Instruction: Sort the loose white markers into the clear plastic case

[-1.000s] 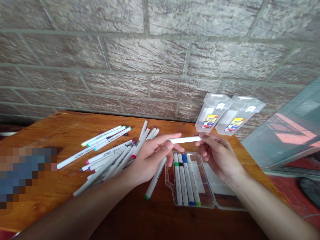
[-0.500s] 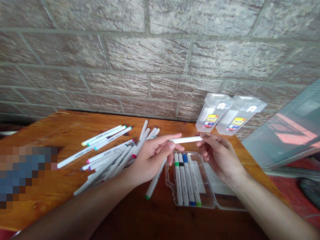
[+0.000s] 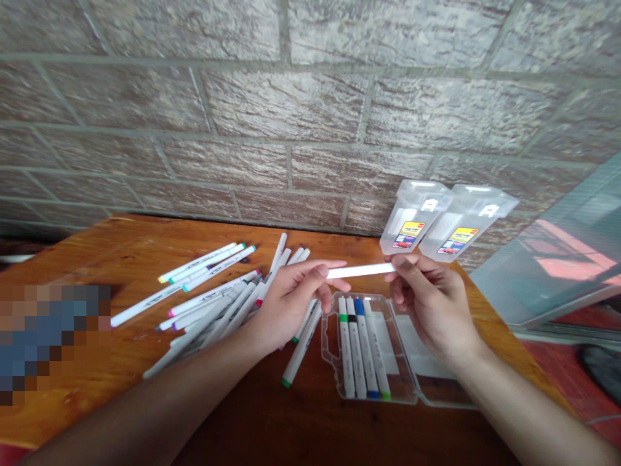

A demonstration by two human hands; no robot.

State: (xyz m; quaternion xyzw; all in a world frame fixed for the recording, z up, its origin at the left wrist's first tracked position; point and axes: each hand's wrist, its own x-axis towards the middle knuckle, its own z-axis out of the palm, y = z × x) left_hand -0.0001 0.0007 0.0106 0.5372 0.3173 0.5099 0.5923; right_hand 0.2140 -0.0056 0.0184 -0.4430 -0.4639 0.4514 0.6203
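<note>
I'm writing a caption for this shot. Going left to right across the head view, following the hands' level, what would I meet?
Leftmost loose white marker, left hand, white marker held between the hands, right hand, glass panel.

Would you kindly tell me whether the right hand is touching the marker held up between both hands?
Touching: the head view shows the right hand pinching one end of that marker with its thumb.
</note>
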